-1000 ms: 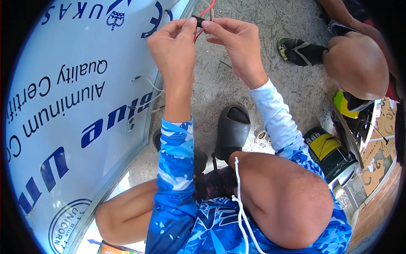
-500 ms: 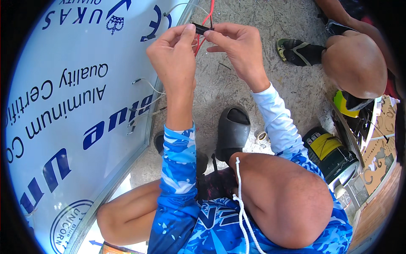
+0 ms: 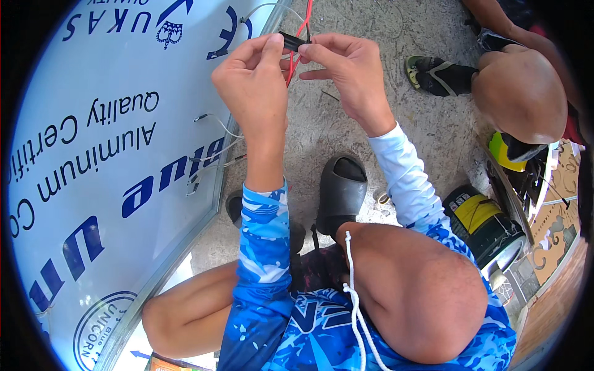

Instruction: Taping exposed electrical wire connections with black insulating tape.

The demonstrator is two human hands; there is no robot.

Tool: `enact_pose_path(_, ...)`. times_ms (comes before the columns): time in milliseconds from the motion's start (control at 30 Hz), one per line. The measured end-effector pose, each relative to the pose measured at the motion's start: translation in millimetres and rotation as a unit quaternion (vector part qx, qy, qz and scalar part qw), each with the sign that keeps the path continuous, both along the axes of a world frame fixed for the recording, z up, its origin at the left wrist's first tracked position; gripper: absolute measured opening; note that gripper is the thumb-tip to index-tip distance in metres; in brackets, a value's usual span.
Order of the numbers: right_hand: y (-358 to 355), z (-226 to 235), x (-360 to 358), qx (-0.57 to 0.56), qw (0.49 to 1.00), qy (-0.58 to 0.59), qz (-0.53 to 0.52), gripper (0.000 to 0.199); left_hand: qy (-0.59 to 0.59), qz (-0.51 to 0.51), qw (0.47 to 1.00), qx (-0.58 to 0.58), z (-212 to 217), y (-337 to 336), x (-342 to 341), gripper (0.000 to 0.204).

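I squat on a concrete floor with both arms stretched forward. My left hand point(image 3: 253, 77) and my right hand point(image 3: 349, 74) meet at the top of the view and pinch a small black connector point(image 3: 291, 42) between their fingertips. A red wire point(image 3: 297, 46) runs up from the connector and hangs down between the hands. A thin grey wire point(image 3: 272, 7) loops above it. My sleeves are blue patterned.
A large white panel with blue print and a metal frame point(image 3: 111, 161) lies at my left, thin wires point(image 3: 210, 154) at its edge. Another person's knee point(image 3: 523, 93) and sandalled foot point(image 3: 436, 71) are at the right. A black-and-yellow can point(image 3: 479, 222) stands beside my right knee.
Both hands have stayed together on the connector and shifted slightly lower in the view. The fingers have turned the connector a little.
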State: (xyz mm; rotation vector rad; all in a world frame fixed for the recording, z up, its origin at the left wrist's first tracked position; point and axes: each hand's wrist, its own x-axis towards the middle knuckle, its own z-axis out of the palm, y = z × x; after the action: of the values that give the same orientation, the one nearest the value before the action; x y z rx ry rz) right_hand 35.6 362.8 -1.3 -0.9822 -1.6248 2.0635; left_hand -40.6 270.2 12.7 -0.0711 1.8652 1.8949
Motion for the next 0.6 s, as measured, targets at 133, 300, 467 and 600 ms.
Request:
enact_pose_path(133,-0.5,1.0,0.8,-0.003,1.0,0.012,0.003,0.02,-0.034,0.013,0.999,0.025,1.7,0.0,-1.7,0.014)
enact_pose_path(300,-0.6,0.1,1.6,-0.028,0.998,0.048,-0.005,0.02,-0.089,0.015,0.994,0.06,2.0,-2.7,-5.2,0.013)
enact_pose_path(467,-0.1,-4.4,1.6,-0.052,0.996,0.064,-0.013,0.02,-0.106,0.031,0.992,0.068,2.8,-2.6,-4.7,0.012)
enact_pose_path(600,1.6,-7.2,2.4,-0.052,0.997,0.049,-0.006,0.02,-0.093,0.035,0.992,0.074,3.2,-1.8,-4.4,0.011)
